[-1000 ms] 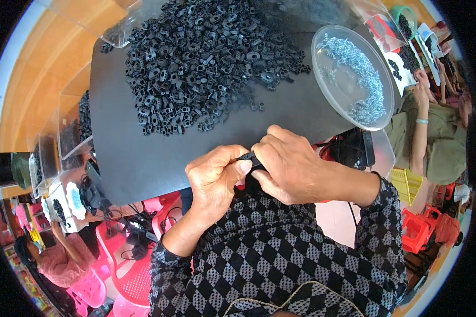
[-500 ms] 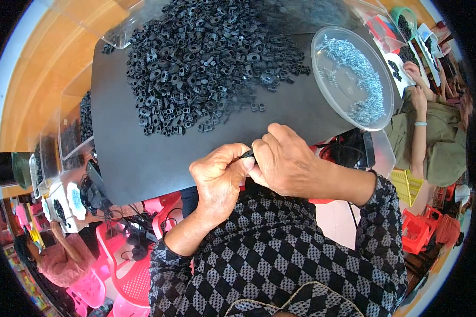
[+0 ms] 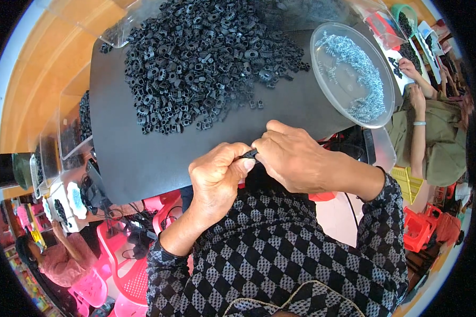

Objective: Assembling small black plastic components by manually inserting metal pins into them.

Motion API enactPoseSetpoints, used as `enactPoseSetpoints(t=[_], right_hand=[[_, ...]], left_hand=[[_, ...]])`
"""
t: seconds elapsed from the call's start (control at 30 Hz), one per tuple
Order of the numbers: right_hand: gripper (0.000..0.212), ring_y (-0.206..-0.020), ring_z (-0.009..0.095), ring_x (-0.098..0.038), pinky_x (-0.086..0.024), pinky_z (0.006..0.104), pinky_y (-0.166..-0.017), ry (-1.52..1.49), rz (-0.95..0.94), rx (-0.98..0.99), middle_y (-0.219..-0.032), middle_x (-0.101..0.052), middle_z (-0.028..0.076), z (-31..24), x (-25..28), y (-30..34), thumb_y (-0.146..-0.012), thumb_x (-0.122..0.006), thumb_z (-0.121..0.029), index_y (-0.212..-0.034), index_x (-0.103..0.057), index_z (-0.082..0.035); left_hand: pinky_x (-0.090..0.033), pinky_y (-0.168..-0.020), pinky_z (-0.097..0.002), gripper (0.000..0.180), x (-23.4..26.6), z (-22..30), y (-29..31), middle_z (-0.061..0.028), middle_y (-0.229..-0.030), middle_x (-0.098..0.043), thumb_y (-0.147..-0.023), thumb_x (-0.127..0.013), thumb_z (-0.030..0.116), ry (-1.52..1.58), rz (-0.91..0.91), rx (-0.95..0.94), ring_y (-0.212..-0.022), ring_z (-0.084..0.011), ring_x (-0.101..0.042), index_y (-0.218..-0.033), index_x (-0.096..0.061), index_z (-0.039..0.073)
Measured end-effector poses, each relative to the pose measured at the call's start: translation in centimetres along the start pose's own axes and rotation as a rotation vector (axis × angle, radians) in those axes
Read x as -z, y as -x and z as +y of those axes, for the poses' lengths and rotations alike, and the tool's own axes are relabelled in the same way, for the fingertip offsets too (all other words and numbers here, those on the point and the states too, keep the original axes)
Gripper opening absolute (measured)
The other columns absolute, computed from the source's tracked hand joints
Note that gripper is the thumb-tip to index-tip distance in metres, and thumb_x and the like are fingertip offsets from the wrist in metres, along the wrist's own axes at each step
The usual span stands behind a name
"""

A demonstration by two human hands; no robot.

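The black piece (image 3: 250, 154) is at the near edge of the bench (image 3: 137, 164), between the two hands. The left hand (image 3: 214, 177) pinches it with thumb and fingers (image 3: 230, 150). The right hand (image 3: 296, 158) has its fingers curled against the other end of the piece; I cannot tell if they grip it, because the contact is covered. Only a small part of the piece shows, so its form is hard to make out.

The near edge of the bench passes behind both hands. Bare surface lies along the left part of the bench, and a strip runs from there between the hands and the pile (image 3: 195, 63) of black parts. The pile fills the far middle of the bench. At the bench's right side is a round tray (image 3: 330, 98) with springs (image 3: 373, 79), too small to tell one by one.

Clear boxes (image 3: 76, 127) stand beyond the bench's left edge. The far edge of the bench is blurred and partly covered. Past its right side, a co-worker (image 3: 439, 127) is cut by the dark rim.
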State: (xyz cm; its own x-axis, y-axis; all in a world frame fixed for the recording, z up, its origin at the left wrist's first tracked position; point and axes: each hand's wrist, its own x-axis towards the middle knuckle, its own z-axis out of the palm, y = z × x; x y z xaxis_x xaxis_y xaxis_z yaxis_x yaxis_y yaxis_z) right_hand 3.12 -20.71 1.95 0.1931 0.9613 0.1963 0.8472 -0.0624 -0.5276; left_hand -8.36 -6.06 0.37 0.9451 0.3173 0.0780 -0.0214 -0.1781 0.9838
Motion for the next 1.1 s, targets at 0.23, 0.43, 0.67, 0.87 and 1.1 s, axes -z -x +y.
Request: enactPoseSetpoints(t=[0.23,0.43,0.67,0.87,1.1], right_hand=[[0.016,-0.063,0.028,-0.052,-0.045,0.0374,-0.055,0.124,0.046,0.083,-0.064,-0.052,0.013,-0.1,-0.4,0.1,-0.064,-0.062,-0.005,-0.069,-0.047,-0.001],[0.017,-0.062,0.026,-0.052,-0.045,0.0357,-0.054,0.220,-0.027,0.115,-0.063,-0.052,0.012,-0.5,-0.5,0.0,-0.062,-0.063,-0.006,-0.065,-0.047,-0.003],[0.020,-0.064,0.030,-0.053,-0.046,0.0397,-0.055,0.075,0.049,0.047,-0.066,-0.053,0.014,0.2,-1.1,-0.3,-0.065,-0.065,-0.008,-0.070,-0.047,-0.001],[0.022,-0.065,0.030,-0.051,-0.044,0.0406,-0.055,0.030,0.123,-0.002,-0.065,-0.051,0.013,-0.5,-1.0,-1.0,-0.065,-0.066,-0.010,-0.072,-0.047,-0.002],[0.022,-0.060,0.022,-0.045,-0.038,0.0339,-0.052,0.311,0.297,0.097,-0.061,-0.044,0.008,-0.1,-2.1,-1.1,-0.064,-0.065,-0.014,-0.070,-0.046,-0.004]], left_hand=[[-0.042,-0.047,-0.0352,0.025,0.4,0.1,-0.3,-0.0106,-0.063,-0.052,-0.064,-0.067,-0.010,-0.425,-0.010,-0.420,-0.053,-0.0271,-0.054,-0.086,-0.058,-0.001],[-0.044,-0.047,-0.0363,0.030,0.3,-0.6,-0.4,-0.0105,-0.065,-0.054,-0.059,-0.066,-0.011,-0.510,-0.008,-0.581,-0.056,-0.0275,-0.056,-0.086,-0.057,-0.003],[-0.042,-0.046,-0.0283,0.016,0.4,-0.9,-0.5,-0.0078,-0.060,-0.056,-0.068,-0.070,-0.008,-0.250,0.042,-0.279,-0.048,-0.0169,-0.051,-0.081,-0.063,-0.002],[-0.039,-0.047,-0.0193,0.007,0.2,0.2,-0.2,-0.0017,-0.070,-0.061,-0.081,-0.066,-0.003,0.190,0.052,0.173,-0.055,-0.0039,-0.048,-0.088,-0.065,-0.005],[-0.048,-0.064,-0.0219,0.013,-0.5,0.8,-0.1,-0.0059,-0.079,-0.066,-0.078,-0.070,-0.001,0.297,0.117,0.259,-0.069,-0.0097,-0.059,-0.088,-0.066,-0.008]])
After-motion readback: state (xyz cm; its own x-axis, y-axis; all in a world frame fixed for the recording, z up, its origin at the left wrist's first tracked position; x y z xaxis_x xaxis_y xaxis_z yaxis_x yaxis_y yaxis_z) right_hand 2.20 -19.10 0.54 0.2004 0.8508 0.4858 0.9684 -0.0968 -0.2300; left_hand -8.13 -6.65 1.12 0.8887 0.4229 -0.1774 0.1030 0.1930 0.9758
